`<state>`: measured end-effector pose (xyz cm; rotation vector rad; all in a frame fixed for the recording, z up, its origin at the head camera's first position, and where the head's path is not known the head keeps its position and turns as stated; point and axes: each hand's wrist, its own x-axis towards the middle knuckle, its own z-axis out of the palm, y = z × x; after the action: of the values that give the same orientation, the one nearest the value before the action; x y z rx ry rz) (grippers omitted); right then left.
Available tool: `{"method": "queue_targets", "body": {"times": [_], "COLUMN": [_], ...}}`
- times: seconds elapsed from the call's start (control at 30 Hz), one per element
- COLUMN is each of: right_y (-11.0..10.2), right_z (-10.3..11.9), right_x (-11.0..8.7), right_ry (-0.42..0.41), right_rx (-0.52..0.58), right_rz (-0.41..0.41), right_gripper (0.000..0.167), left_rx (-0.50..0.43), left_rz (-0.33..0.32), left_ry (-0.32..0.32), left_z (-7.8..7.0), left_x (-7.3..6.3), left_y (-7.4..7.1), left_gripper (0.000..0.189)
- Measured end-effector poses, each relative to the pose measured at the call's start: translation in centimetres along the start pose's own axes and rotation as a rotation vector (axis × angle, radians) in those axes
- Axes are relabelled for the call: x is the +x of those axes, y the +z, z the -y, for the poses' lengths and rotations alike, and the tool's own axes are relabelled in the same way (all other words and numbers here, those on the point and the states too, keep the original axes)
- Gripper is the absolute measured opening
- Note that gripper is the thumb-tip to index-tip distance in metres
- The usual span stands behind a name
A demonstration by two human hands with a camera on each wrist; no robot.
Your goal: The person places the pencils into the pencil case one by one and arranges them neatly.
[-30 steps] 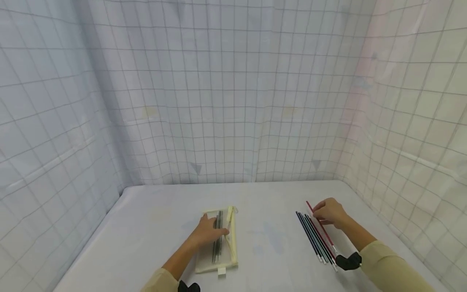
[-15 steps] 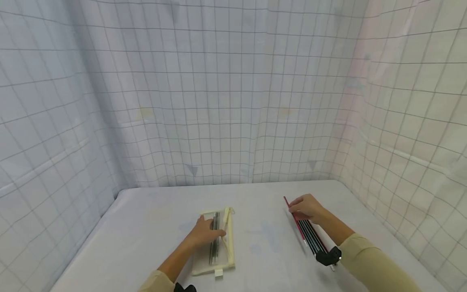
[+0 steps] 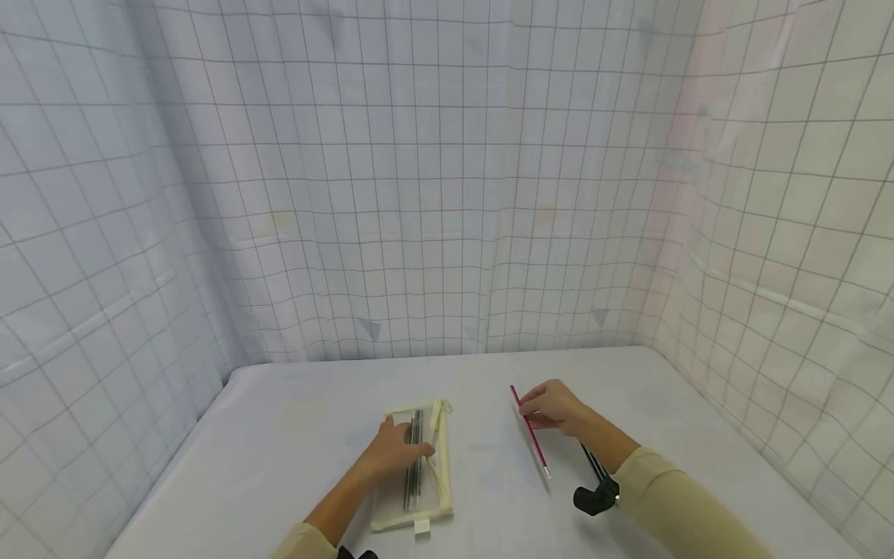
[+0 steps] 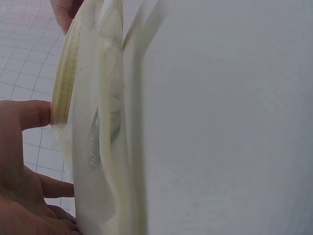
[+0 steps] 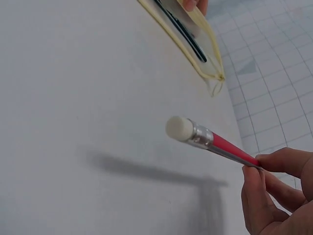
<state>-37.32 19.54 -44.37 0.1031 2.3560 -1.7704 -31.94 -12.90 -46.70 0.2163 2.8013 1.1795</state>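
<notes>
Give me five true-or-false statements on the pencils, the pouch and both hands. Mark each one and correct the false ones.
1. The right hand pinches a red pencil. True.
2. The left hand touches the pouch. True.
3. The pouch holds nothing. False: dark pencils lie inside it.
4. The red pencil has a black eraser. False: the eraser is white.
5. The red pencil is inside the pouch. False: it is held above the white table, to the right of the pouch in the head view.
</notes>
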Motion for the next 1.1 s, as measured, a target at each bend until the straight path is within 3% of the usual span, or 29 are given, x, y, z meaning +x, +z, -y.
{"method": "queue_targets", "body": {"times": [0.47,1.1], "right_y": [5.1,11.2], "right_z": [0.4,1.0], "right_x": [0.4,0.8], "right_ry": [-0.007,-0.067], "right_rx": [0.031,-0.031], "right_rz": [0.111,0.216], "right_gripper": [0.018,0.01], "left_rx": [0.003,0.026], "left_rz": [0.012,-0.002], "left_ry": [-0.015,-0.03], "left_z": [-0.2,-0.4], "left_x": [0.0,0.3], "left_y": [-0.1,0.0], "left_gripper": [0.083,0.082]}}
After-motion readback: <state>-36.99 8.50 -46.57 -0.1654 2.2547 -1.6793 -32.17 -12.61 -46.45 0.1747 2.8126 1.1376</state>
